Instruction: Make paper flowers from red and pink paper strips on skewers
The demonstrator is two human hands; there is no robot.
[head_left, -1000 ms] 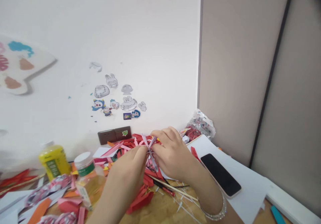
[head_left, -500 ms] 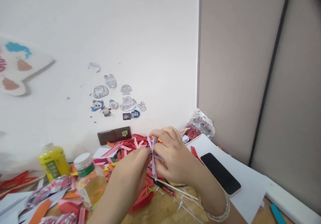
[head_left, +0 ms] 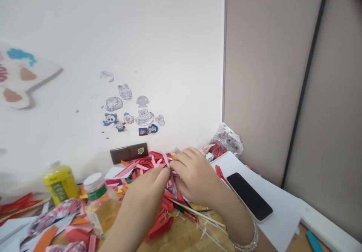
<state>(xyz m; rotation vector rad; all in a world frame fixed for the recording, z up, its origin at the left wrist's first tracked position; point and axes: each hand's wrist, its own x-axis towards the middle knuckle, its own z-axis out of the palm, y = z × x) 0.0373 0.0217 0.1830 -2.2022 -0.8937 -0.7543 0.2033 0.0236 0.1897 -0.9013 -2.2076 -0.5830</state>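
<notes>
Pinching a pale striped paper piece point(head_left: 174, 187) between them, the left hand point(head_left: 148, 190) and the right hand point(head_left: 194, 173) were closed above the desk point(head_left: 178, 239), before the red and pink paper pile point(head_left: 128, 167). Narrow arms were already formed, above and below; the piece was not yet laid down, and how much shaping remained, I could not tell.

Left fingers point(head_left: 163, 173) and right fingers point(head_left: 181, 164) pinch a pale paper piece point(head_left: 174, 186) above red paper scraps point(head_left: 160, 227).
</notes>
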